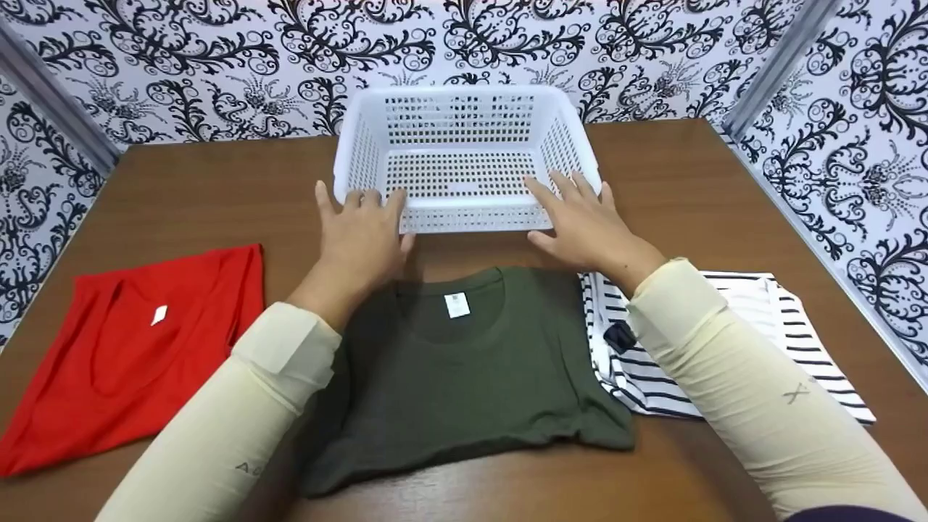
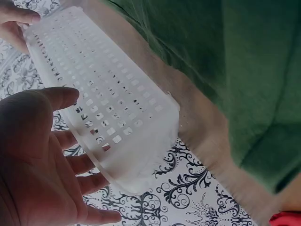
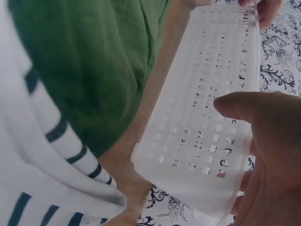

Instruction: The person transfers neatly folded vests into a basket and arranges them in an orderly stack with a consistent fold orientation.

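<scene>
A white perforated plastic basket (image 1: 464, 217) stands at the back of the table, nothing lying inside. At its near left corner is my left hand (image 1: 360, 243), fingers spread and fairly straight over the rim, thumb on the outer side. My right hand (image 1: 583, 225) reaches over the near right rim, its fingers extended into the basket and its thumb (image 3: 230, 106) in front of the outer wall. Directly before the basket lies a dark green T-shirt (image 1: 464, 377) with a white neck label. The rim partly hides the fingers of both hands in the wrist views.
A folded red garment (image 1: 167, 341) lies on the left of the brown wooden table (image 1: 239, 188). To the right, a white garment with dark stripes (image 1: 790, 326) lies partly under my right forearm. Black-and-white patterned panels (image 1: 217, 65) border the back and sides.
</scene>
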The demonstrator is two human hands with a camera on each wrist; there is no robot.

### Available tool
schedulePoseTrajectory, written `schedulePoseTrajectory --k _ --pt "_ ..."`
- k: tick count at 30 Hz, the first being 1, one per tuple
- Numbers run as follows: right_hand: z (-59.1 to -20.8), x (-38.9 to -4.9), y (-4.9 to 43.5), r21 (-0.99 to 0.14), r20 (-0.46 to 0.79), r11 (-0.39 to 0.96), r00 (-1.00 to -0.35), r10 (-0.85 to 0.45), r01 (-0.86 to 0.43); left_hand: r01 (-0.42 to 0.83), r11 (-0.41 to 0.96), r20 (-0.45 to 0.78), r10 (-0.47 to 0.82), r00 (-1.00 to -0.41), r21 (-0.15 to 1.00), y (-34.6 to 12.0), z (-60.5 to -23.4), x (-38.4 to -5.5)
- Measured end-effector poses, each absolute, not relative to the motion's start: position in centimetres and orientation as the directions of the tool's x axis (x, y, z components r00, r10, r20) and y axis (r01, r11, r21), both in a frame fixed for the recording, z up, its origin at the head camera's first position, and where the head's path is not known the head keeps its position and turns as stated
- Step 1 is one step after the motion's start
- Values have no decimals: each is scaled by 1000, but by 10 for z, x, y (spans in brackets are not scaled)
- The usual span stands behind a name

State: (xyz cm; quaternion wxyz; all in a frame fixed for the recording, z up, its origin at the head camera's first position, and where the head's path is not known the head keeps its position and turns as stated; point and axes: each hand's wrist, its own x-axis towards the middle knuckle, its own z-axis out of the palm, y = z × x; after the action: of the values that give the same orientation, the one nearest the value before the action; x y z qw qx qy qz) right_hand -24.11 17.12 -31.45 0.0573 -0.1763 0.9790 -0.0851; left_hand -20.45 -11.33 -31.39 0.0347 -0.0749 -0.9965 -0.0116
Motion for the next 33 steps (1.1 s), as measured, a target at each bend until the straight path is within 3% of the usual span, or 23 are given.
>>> schedulePoseTrajectory --k 14,24,29,33 --pt "-316 -211 167 -181 -48 899 -910 -412 -398 187 982 224 177 -958 21 -124 -323 -156" --pt "-321 -189 169 -222 1 862 -884 -467 -456 219 975 247 205 -947 29 -139 -327 -126" --pt "-316 -174 175 -300 178 841 -893 -413 -449 260 960 313 217 -924 103 -147 -325 -117" --pt "-317 -164 183 -377 339 794 -869 -361 -477 332 929 544 197 -816 163 -158 -326 -111"
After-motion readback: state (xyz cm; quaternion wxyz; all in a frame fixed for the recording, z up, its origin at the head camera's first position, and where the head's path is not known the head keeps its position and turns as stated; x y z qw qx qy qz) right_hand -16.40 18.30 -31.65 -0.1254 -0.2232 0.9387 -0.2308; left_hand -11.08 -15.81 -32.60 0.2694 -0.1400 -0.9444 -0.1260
